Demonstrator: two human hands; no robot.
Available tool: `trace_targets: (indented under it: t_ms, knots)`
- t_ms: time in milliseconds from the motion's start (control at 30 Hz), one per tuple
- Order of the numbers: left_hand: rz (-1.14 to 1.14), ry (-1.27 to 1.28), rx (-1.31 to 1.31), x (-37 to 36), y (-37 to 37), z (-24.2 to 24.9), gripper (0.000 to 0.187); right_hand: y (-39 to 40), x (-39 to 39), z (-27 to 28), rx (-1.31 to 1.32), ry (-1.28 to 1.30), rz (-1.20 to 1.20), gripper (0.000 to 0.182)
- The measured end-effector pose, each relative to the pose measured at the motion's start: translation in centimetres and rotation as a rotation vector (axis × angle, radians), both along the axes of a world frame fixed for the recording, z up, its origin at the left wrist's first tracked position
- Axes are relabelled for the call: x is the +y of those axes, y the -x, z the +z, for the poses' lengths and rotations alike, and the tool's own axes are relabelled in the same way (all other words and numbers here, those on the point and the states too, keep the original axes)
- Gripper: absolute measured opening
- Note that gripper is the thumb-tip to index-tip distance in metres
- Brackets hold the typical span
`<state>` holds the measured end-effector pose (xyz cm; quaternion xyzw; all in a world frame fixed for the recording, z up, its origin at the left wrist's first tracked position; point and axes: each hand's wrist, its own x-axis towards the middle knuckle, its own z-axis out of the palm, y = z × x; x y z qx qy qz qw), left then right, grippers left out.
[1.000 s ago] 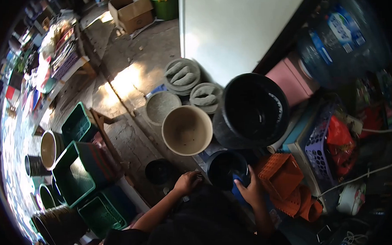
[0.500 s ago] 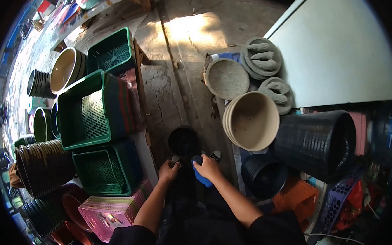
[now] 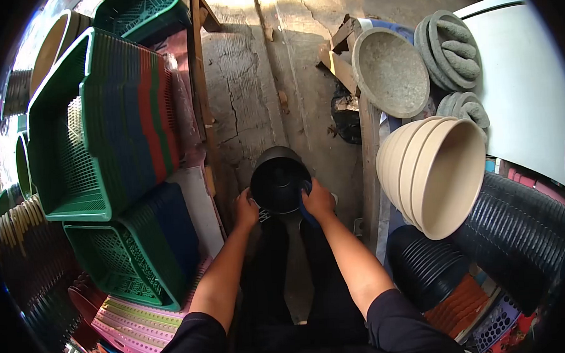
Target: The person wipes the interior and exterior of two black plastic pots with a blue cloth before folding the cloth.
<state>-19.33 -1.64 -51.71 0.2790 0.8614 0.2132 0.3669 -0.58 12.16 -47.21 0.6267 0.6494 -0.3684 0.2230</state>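
A round black pot (image 3: 281, 184) with a dark hollow inside is between my two hands, low in the middle of the view. My left hand (image 3: 246, 207) grips its left rim. On the right side my right hand (image 3: 318, 199) is closed at the rim, with a blue cloth (image 3: 307, 214) bunched under and inside its fingers. My legs in dark trousers are below the pot.
Stacked green baskets (image 3: 98, 140) and pink baskets (image 3: 137, 321) line the left. To the right are a stone bowl (image 3: 391, 72), stone mortars (image 3: 450, 52), cream pots (image 3: 443, 176), black pots (image 3: 425, 258) and a white panel (image 3: 524, 77). Cracked concrete floor (image 3: 240, 77) runs between.
Both hands have moved forward to the black pot and now hold it by its sides. The blue cloth has gone with my right hand. The view has shifted closer to the pot.
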Motion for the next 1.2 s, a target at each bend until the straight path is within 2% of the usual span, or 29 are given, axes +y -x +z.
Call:
trace_targets:
  t_ms: [67,200,267,367,467,733,933,1067,1167,1200]
  knots:
    - [0.007,0.008,-0.011,0.3,-0.4,-0.4,0.033,0.0,-0.5,-0.7,0.043,-0.095,-0.082,0.044]
    - [0.14,0.049,-0.003,0.8,-1.3,0.0,0.031,0.7,-1.2,-0.5,-0.001,-0.096,-0.156,0.039]
    - [0.168,0.065,-0.014,1.6,-1.7,1.0,0.032,0.7,-1.7,-1.1,0.031,-0.24,-0.191,0.038]
    - [0.253,0.052,-0.036,1.9,-2.1,1.6,0.035,1.0,-0.9,-1.1,0.03,-0.141,-0.262,0.039]
    - [0.27,0.11,-0.034,1.9,-2.1,1.8,0.037,1.4,0.1,-0.7,-0.039,-0.048,-0.246,0.041]
    - [0.26,0.064,-0.105,1.7,-2.0,1.4,0.046,1.4,0.9,-1.3,-0.031,-0.065,-0.175,0.038]
    - [0.237,0.13,-0.076,1.9,-1.7,2.0,0.045,1.2,0.4,-1.7,-0.023,-0.051,-0.166,0.034]
    - [0.241,0.074,-0.099,1.7,-1.6,1.2,0.046,1.1,0.5,-1.6,-0.003,-0.083,-0.144,0.031]
    - [0.234,0.047,-0.084,1.9,-1.4,0.9,0.042,1.0,0.6,-2.3,-0.025,-0.075,-0.105,0.03]
    - [0.226,0.096,-0.023,2.3,-1.3,0.9,0.035,1.1,0.7,-2.1,-0.028,-0.077,-0.106,0.03]
